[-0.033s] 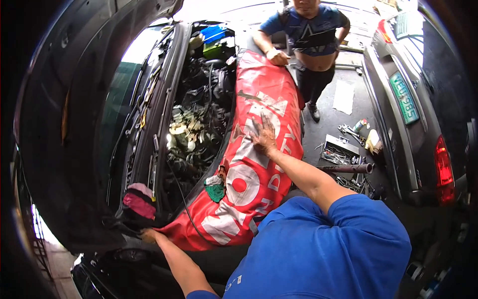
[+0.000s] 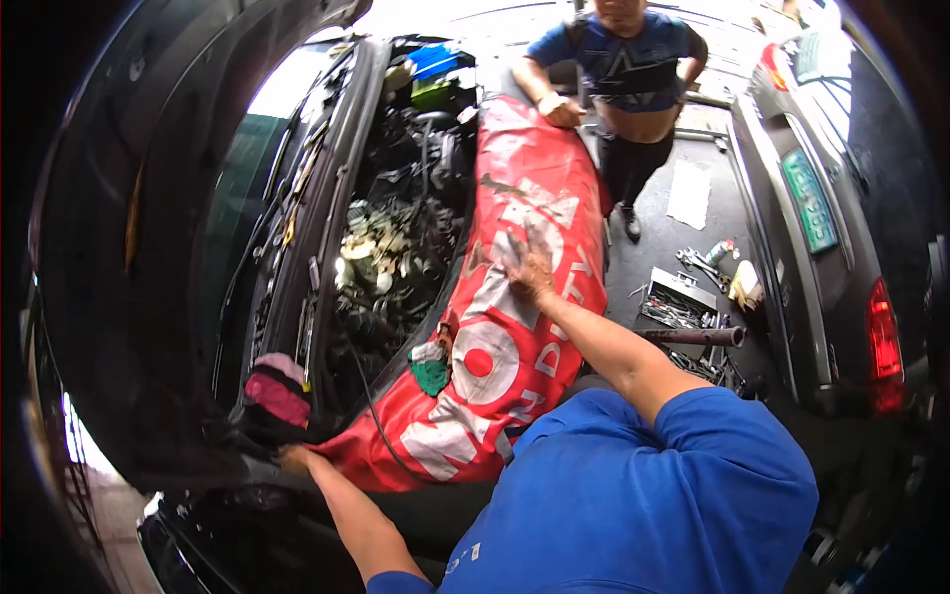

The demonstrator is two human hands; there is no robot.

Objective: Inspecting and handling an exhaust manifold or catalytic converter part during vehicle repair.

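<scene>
Garage floor (image 2: 693, 247), dark concrete, with two cars and loose tools.

Raised hood (image 2: 129, 228): black, propped open at left, filling the left third of the view.

Second car (image 2: 831, 247): dark, parked at right, rear end toward the work, red tail lamp showing.

Engine bay (image 2: 396, 238): open, crowded with hoses and parts; blue and green containers at the far end.

Red cover (image 2: 515, 327): large sheet with white lettering, draped along the fender edge beside the engine bay, wrinkled in the middle, near corner hanging low.

Co-worker (image 2: 623, 79): standing at the far end, one hand resting on the cover's far edge.

Tool tray (image 2: 678, 302) and metal bar (image 2: 693, 337): on the floor, between cover and second car.

Pink-and-maroon rag (image 2: 277, 391) and green rag (image 2: 430, 371): near the cover's lower end.

Right hand (image 2: 524, 267): flat, fingers spread, pressing on the cover's middle; grips nothing.

Left hand (image 2: 294, 458): at the cover's near corner, touching it; whether it pinches the fabric cannot be told.

Step judged: spreading and smoothing the cover over the fender. Next move likely calls for pulling the near corner taut while the right hand flattens the wrinkles.
</scene>
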